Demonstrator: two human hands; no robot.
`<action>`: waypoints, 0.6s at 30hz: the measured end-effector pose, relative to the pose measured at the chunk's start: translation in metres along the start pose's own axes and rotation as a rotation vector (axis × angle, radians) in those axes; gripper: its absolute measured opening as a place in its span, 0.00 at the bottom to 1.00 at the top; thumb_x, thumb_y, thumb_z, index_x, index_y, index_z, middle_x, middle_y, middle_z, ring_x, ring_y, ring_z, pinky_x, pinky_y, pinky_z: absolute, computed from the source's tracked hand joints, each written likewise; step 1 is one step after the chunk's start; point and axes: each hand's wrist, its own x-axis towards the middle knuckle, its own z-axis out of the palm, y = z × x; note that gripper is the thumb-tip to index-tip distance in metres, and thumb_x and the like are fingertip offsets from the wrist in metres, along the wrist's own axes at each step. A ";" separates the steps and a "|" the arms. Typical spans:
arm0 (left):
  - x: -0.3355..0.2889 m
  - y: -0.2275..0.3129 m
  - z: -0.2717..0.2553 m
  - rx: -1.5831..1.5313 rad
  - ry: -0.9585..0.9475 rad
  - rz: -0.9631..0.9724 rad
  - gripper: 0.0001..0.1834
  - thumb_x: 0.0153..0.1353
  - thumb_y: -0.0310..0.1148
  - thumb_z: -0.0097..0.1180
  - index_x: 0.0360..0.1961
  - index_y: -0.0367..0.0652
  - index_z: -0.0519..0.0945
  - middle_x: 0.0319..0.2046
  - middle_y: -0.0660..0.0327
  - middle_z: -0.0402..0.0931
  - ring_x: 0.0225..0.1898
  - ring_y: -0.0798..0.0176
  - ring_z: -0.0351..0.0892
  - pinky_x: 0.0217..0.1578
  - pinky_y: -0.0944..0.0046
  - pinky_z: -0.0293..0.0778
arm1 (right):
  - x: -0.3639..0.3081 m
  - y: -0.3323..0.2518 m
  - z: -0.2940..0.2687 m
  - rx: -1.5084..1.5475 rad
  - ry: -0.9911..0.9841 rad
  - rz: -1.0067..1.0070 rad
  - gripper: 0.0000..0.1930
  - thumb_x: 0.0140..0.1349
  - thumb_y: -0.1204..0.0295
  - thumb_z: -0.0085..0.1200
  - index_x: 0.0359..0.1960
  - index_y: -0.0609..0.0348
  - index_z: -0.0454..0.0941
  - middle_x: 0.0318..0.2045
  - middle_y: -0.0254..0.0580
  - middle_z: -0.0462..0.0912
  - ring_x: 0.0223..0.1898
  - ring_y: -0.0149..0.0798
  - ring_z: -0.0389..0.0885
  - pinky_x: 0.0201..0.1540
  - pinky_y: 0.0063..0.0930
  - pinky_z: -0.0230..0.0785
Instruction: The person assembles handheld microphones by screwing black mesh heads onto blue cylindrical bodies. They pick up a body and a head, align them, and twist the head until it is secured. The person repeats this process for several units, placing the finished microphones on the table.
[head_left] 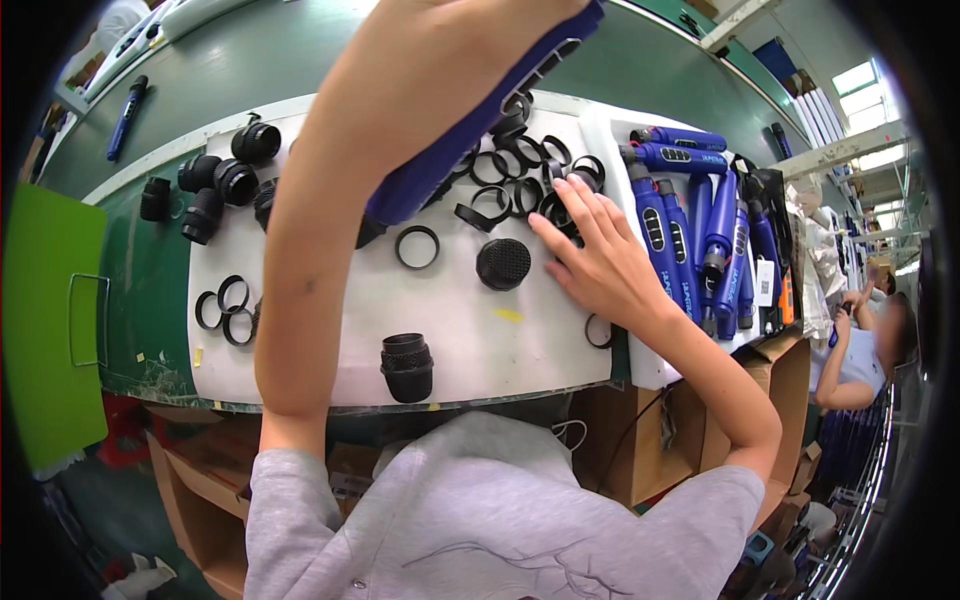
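Above the white work sheet (pixel 460 345), left hand (pixel 440 60) on a blue handle (pixel 430 175), right hand (pixel 610 262) at black rings (pixel 490 168)

At the table's near edge, a black ribbed cylinder (pixel 407 372) stands upright on the sheet. Below that edge are cardboard boxes (pixel 205 485), one to the left and another to the right; what they contain is too dark to tell.

Farther in, the right forearm angles inward from a bent elbow, and its hand lies palm down with fingers spread and slightly curved. The thumb points toward a round black mesh cap (pixel 503 264), and the fingertips reach the edge of the scattered rings; I cannot tell whether they pinch one.

To the right of that hand, a white-lined tray (pixel 652 372) is heaped with more blue handles (pixel 690 157), lying at several angles, with an orange object (pixel 785 298) at its right side.

Rising highest, the left arm runs almost straight up and bends inward at the wrist. This hand grasps the blue handle, which is held aslant, its lower end toward the sheet; the fingers are mostly hidden or cut off by the upper edge. Left of the arm, black mesh heads (pixel 237 183) sit clustered. Beyond, a single blue microphone-shaped piece (pixel 127 120) lies on the green bench (pixel 215 95).
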 end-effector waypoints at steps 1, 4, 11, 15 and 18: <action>-0.001 0.001 -0.002 0.001 0.000 -0.006 0.26 0.69 0.50 0.53 0.45 0.32 0.81 0.26 0.68 0.75 0.24 0.79 0.70 0.23 0.77 0.64 | 0.006 0.002 0.005 -0.021 0.032 0.003 0.29 0.56 0.61 0.65 0.61 0.47 0.73 0.65 0.54 0.66 0.70 0.53 0.61 0.70 0.45 0.53; 0.000 -0.002 -0.011 -0.002 -0.032 0.038 0.27 0.69 0.51 0.53 0.47 0.31 0.81 0.26 0.68 0.75 0.24 0.78 0.70 0.23 0.76 0.64 | 0.019 0.004 0.006 -0.046 0.061 0.024 0.28 0.57 0.62 0.64 0.60 0.47 0.74 0.66 0.54 0.66 0.70 0.53 0.61 0.70 0.46 0.53; 0.001 0.003 -0.016 0.023 0.027 -0.024 0.28 0.68 0.52 0.52 0.44 0.31 0.82 0.25 0.66 0.76 0.24 0.76 0.72 0.24 0.75 0.65 | -0.011 -0.027 -0.052 0.177 -0.150 0.088 0.27 0.48 0.59 0.71 0.47 0.58 0.76 0.51 0.48 0.72 0.56 0.52 0.70 0.57 0.42 0.61; -0.008 0.013 -0.027 0.044 0.105 -0.007 0.27 0.66 0.52 0.52 0.40 0.34 0.83 0.25 0.67 0.76 0.24 0.76 0.72 0.24 0.74 0.66 | -0.029 -0.025 -0.069 0.122 -0.544 0.061 0.24 0.43 0.59 0.73 0.35 0.58 0.75 0.38 0.41 0.72 0.44 0.45 0.71 0.48 0.36 0.63; -0.005 0.004 -0.026 0.002 0.118 0.065 0.26 0.66 0.52 0.52 0.38 0.35 0.83 0.24 0.67 0.75 0.23 0.76 0.71 0.24 0.74 0.65 | -0.035 -0.006 -0.056 0.173 -0.441 0.035 0.23 0.42 0.59 0.73 0.33 0.58 0.75 0.34 0.39 0.71 0.42 0.43 0.71 0.47 0.35 0.63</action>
